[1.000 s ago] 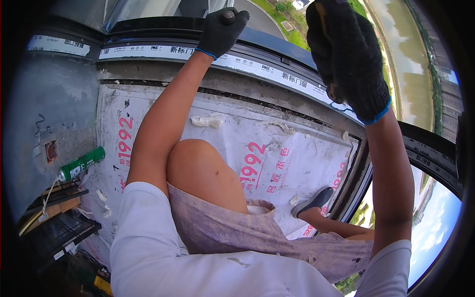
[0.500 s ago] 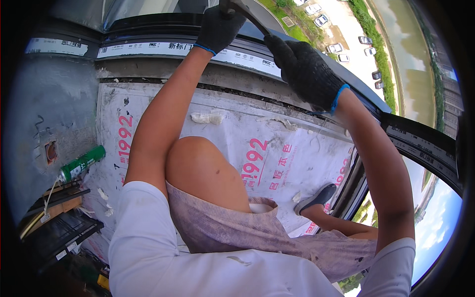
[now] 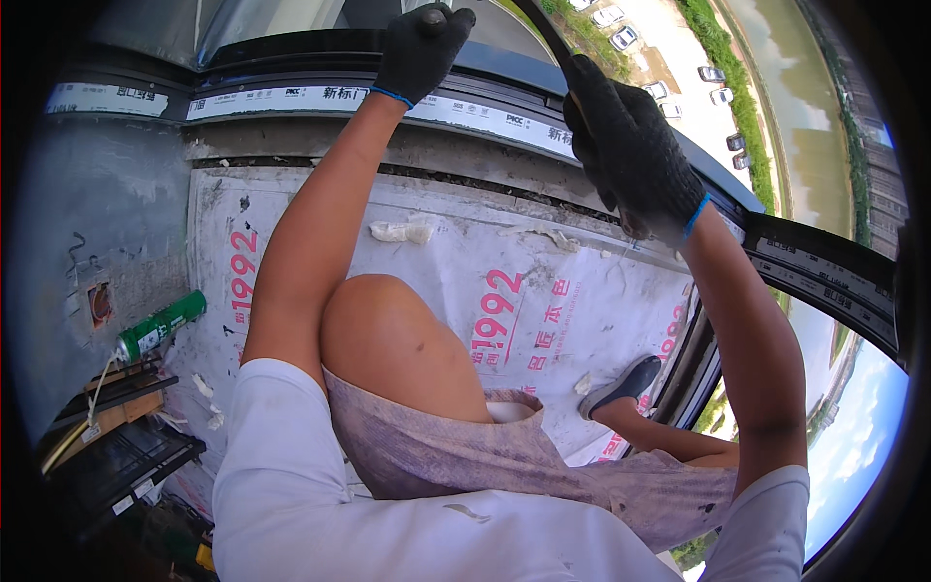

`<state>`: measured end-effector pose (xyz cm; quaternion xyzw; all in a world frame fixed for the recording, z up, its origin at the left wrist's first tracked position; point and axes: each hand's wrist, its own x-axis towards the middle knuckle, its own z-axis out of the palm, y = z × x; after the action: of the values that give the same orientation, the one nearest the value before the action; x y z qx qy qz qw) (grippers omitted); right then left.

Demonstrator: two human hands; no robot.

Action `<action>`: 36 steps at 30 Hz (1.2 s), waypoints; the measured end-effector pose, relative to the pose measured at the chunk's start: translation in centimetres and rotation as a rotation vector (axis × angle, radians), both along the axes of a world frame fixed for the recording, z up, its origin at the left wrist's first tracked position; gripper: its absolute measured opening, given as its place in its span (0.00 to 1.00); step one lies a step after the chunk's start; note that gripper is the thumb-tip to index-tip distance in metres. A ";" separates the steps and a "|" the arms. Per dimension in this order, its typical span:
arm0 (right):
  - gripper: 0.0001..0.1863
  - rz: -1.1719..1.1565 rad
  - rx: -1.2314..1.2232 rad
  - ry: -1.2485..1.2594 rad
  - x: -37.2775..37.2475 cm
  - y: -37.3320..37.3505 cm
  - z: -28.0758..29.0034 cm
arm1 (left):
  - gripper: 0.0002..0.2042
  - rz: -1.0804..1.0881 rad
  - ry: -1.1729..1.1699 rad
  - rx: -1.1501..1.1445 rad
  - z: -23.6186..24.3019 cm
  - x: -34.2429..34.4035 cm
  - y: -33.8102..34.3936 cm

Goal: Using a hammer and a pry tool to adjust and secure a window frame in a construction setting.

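At the top of the view, my left hand point(image 3: 419, 60), in a black knit glove with a blue cuff, is closed around a rod-like tool point(image 3: 433, 17) whose round dark end pokes out of the fist. My right hand point(image 3: 635, 145), gloved the same way, grips the handle of a hammer point(image 3: 549, 34). The hammer slants up and left, its head cut off by the upper edge. Both hands are over a dark window frame point(image 3: 291, 48) faced with a white printed strip point(image 3: 286, 100). The rod's lower end is hidden.
Beyond the frame the ground lies far below, with parked cars point(image 3: 624, 39). White foam scraps point(image 3: 402, 233) lie on a pink-printed floor sheet point(image 3: 436, 209). At left are a green can point(image 3: 163, 325), dark frame pieces point(image 3: 145, 461) and a grey wall point(image 3: 126, 213).
My right hand has moved right and slightly down, drawing the hammer away from the left fist, where its head was. The left hand has shifted only slightly left.
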<state>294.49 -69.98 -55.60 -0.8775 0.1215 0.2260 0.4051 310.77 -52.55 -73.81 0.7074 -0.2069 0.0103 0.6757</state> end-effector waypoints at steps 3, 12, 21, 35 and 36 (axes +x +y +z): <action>0.36 0.257 -0.077 -0.442 -4.2 -3.1 -4.1 | 0.16 -0.119 0.107 -0.141 0.2 1.2 0.4; 0.23 -0.114 -0.058 0.207 -18.9 0.5 -15.9 | 0.18 0.255 0.075 -0.322 2.9 -1.1 -1.2; 0.22 0.086 -0.339 0.097 -22.9 1.0 -22.8 | 0.17 -0.482 0.221 -0.135 2.6 1.9 -1.1; 0.15 0.570 -0.566 -1.004 10.6 1.9 -4.9 | 0.06 -0.415 -0.083 -0.001 -1.1 2.6 0.4; 0.13 0.784 -0.656 -0.902 12.4 2.2 -4.2 | 0.08 -0.319 -0.620 0.266 -1.8 3.4 0.4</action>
<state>306.91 -67.82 -59.82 -0.9426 -0.3237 -0.0803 0.0172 314.16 -52.16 -75.65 0.7113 -0.5089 0.0916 0.4762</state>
